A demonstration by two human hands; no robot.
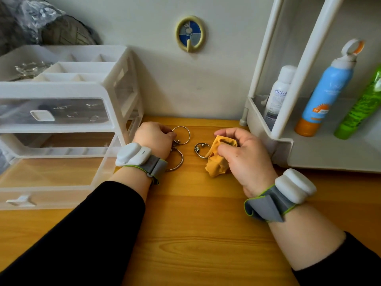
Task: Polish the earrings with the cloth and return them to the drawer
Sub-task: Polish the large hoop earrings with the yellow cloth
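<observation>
Earrings, three large silver hoops, lie mid-frame on the table. We make out none in the drawer, which stands pulled out at lower left. Our right hand pinches the yellow cloth around one hoop, so we judge polishing is under way. Our left hand, fingers curled, pinches a second hoop, with a third hoop just below it. Finishing the polish and returning all three is left, we think.
</observation>
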